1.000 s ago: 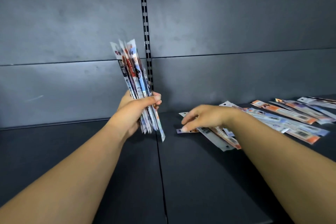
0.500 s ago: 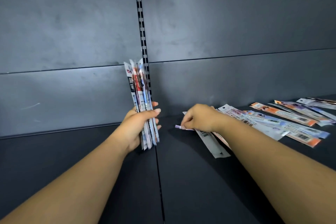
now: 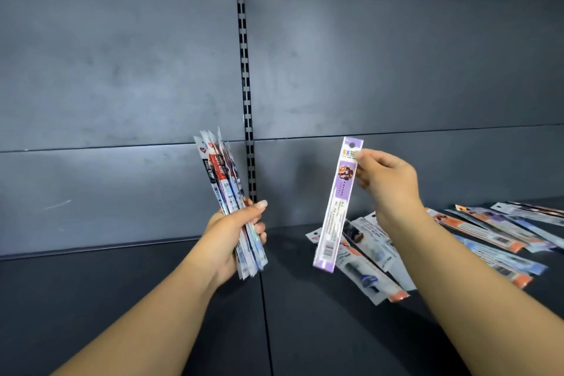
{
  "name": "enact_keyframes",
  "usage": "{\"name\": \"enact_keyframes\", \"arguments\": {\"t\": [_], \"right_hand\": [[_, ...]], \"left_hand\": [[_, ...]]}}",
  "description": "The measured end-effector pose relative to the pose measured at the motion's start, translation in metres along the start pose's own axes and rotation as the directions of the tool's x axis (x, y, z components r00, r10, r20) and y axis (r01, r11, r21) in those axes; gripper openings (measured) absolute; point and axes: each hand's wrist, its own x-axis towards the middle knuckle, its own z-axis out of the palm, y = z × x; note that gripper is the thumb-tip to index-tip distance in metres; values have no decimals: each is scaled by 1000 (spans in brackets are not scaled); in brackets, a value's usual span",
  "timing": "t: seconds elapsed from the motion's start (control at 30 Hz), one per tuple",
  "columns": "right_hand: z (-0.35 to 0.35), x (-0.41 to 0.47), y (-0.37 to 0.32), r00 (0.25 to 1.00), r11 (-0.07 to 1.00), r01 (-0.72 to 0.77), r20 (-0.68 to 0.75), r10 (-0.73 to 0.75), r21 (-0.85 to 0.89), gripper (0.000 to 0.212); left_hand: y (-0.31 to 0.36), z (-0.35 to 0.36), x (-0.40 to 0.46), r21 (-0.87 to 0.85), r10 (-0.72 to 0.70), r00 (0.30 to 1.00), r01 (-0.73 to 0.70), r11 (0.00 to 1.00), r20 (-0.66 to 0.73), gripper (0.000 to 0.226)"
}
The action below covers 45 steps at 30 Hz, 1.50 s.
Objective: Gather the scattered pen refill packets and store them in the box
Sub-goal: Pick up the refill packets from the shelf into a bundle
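While the left hand (image 3: 233,236) grips a bundle of packets (image 3: 227,192) with fingers and thumb curled round its lower half, the bundle stands nearly upright, fanned a little at the top, just left of the slotted metal strip (image 3: 245,76) that runs down the grey back wall (image 3: 106,70). Its lower ends hang above the dark shelf (image 3: 152,284), apart from the surface. Right of the strip, the right hand (image 3: 386,180) pinches a single purple packet (image 3: 337,206) near its top edge between thumb and fingertips, the other fingers curled in behind. That packet hangs almost vertical, tilted slightly, clear of the shelf. Below and to the right of it, farther from the strip, loose packets (image 3: 375,262) lie flat on the shelf in an overlapping pile, and more packets (image 3: 500,232) with orange and blue ends spread toward the right edge. No box shows in this view.
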Motion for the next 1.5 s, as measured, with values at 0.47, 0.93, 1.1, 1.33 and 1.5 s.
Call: {"name": "enact_keyframes", "arguments": {"t": [0.47,0.93,1.1,1.33,1.5], "right_hand": [[28,-38,-4,975,916,203,157,-157,-345,27],[27,-46,-6,848,990,-33,521,100,-137,41],[20,-47,-3,605,973,-131,762,232,-192,40],[24,-50,0,720,982,-188,676,158,-30,4],[30,-53,6,788,994,-98,614,47,49,8]], "left_hand": [[-6,28,-23,333,-59,983,-3,943,176,39],[2,30,-36,102,-218,824,193,976,523,34],[0,22,-33,299,-244,791,81,951,561,42],[-8,21,-31,375,-274,811,73,924,517,47],[-7,32,-31,437,-142,876,-86,895,462,29]]}}
